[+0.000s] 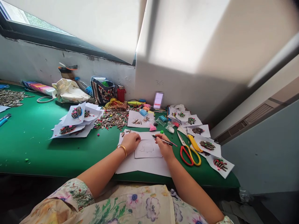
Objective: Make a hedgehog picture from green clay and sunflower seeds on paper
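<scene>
My right hand point(164, 146) is closed around a dark pen point(165, 141), whose tip points left just above a small sheet of paper point(147, 154). An animal outline point(147, 148) with a rounded back and short legs is drawn on that sheet. On its left side lies my left hand point(131, 141), fingers loosely bent against the paper and no object seen in it. Beneath both hands are larger white sheets point(144, 167). A few sunflower seeds point(126, 132) lie just beyond my left hand.
Red-and-yellow scissors point(188, 151) lie right of my right hand, near a yellow-handled cutter point(195, 143). Seed-decorated cards point(207, 145) line the right edge; more cards point(74, 116) are stacked left. Behind are a seed pile point(114, 117), a paper with seeds point(140, 119) and a red bottle point(121, 93).
</scene>
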`<state>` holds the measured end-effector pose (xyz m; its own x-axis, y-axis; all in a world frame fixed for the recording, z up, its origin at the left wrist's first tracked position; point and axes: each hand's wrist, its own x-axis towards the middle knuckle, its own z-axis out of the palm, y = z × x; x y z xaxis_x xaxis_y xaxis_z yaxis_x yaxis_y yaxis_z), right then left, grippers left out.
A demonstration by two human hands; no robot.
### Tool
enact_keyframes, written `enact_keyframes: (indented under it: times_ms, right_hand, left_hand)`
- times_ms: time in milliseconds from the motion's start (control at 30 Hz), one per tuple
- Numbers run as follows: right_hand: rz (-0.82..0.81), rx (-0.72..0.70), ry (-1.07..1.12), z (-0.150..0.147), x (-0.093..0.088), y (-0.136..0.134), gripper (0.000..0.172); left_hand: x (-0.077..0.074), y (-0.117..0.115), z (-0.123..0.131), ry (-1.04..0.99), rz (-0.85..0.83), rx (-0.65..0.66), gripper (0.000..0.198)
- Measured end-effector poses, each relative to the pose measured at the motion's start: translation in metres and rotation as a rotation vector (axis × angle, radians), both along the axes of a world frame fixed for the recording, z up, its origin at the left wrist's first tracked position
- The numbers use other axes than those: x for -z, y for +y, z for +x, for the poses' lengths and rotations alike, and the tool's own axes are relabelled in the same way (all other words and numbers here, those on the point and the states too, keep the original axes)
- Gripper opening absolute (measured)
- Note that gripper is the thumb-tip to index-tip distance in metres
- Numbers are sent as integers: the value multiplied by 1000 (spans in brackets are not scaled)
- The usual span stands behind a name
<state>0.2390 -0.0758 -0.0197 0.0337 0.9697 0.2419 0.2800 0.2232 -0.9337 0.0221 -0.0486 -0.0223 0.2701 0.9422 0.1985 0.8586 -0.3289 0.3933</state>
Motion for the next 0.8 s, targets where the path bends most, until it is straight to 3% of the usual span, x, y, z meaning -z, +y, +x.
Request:
enact_keyframes:
  times_ms: [267, 800]
  right_hand:
    - [-61, -34, -27, -9, 15, -4, 21]
    - [-42, -70, -222, -32, 12, -12, 13]
  left_hand:
    - [-1, -1, 0, 1, -2, 1, 18]
    - [0, 0, 0, 1, 9, 12, 17]
